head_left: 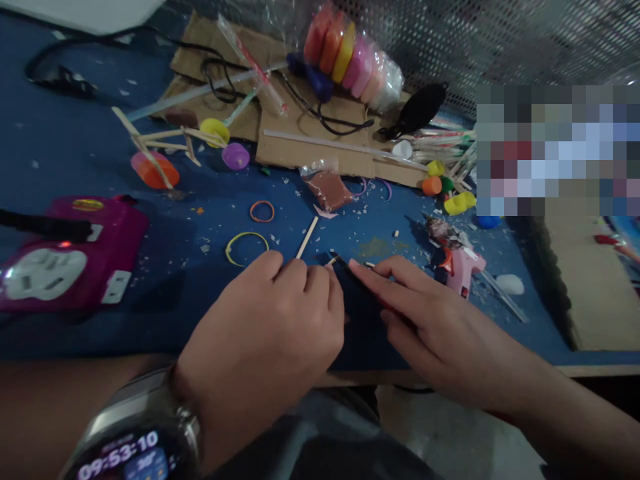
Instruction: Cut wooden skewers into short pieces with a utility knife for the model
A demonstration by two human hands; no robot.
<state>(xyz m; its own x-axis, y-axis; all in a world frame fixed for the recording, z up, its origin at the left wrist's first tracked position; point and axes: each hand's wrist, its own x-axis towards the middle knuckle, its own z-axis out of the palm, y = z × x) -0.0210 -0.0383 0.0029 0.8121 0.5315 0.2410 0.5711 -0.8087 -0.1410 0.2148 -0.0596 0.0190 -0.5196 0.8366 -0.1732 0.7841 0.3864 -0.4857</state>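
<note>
My left hand (270,320), closed in a fist with a watch (145,427) on its wrist, grips a thin wooden stick (307,237). One end of the stick sticks out beyond the knuckles. A dark-bladed craft knife (353,272) is in my right hand (435,317), the index finger stretched along it. The blade tip lies by a short pale piece near the left fingers; whether they touch, I cannot tell. A yellow rubber band (229,251) and an orange rubber band (273,212) lie beyond the left hand. Beside the right hand is a pink glue gun (466,270).
A magenta power strip (117,223) stands at left with a plug in it. Behind are a stick figure (165,143) on orange clay, cardboard (310,150), bagged coloured clay (345,57) and a brown clay packet (329,191). Scraps litter the blue tabletop (200,213).
</note>
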